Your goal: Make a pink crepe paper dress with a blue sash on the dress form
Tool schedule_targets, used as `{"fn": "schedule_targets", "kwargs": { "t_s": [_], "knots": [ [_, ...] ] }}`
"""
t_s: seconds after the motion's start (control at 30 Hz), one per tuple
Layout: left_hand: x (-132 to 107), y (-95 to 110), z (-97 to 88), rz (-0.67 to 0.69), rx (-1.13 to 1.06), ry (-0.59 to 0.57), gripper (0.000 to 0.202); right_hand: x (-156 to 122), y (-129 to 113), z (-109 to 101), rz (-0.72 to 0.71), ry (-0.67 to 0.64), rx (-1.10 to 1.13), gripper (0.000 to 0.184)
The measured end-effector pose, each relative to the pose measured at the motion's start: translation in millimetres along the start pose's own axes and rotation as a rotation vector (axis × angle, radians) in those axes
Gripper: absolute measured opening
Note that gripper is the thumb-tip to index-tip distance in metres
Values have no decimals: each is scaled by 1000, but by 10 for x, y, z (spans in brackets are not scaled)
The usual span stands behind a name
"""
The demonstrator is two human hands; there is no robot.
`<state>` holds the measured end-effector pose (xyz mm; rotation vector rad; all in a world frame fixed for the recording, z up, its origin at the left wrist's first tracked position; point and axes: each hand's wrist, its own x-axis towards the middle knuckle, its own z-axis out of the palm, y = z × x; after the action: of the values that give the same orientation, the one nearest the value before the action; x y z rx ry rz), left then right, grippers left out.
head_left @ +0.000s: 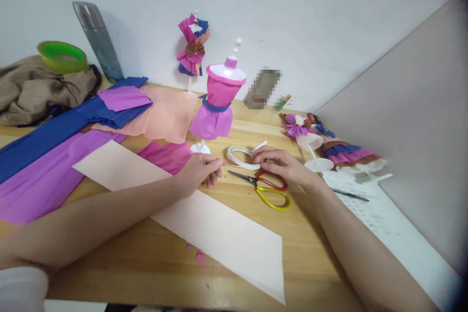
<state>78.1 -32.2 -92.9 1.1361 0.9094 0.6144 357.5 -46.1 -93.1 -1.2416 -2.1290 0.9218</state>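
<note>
Over the middle of the table, my left hand [204, 170] is closed in a pinch; whatever its fingertips hold is hidden. My right hand [276, 163] grips the right side of a white tape roll [237, 158], whose loose end sticks up behind the fingers. Just below lie scissors [251, 180] with one red and one yellow handle, blades pointing left. Under my left forearm runs a long pale paper strip [223, 229]. Behind my hands a small mannequin [221, 90] stands upright, dressed in pink and purple crepe paper with a blue waistband.
Blue crepe paper [40, 139], purple crepe paper [44, 183] and a peach sheet [171, 112] spread leftward. A second dressed mannequin [193, 51] stands by the wall. Far left are a bottle [100, 44] and green tape roll [64, 57]. Paper dresses [347, 153] and a pen [350, 195] lie right.
</note>
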Motion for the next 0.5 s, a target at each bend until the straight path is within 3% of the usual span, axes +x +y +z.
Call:
{"fn": "schedule_targets", "kwargs": {
  "t_s": [0.13,0.3,0.43,0.5],
  "knots": [
    [10,-4,-7,11,30,20,30,-1,17,0,-22,17,12,27],
    [6,19,-35,89,120,62,25,-10,88,8,-68,61,-64,27],
    [-133,107,28,140,303,-145,28,-10,115,20,-45,26,-56,27],
    [-231,195,73,258,466,-314,33,-16,91,12,-21,50,-43,25]
  ]
}}
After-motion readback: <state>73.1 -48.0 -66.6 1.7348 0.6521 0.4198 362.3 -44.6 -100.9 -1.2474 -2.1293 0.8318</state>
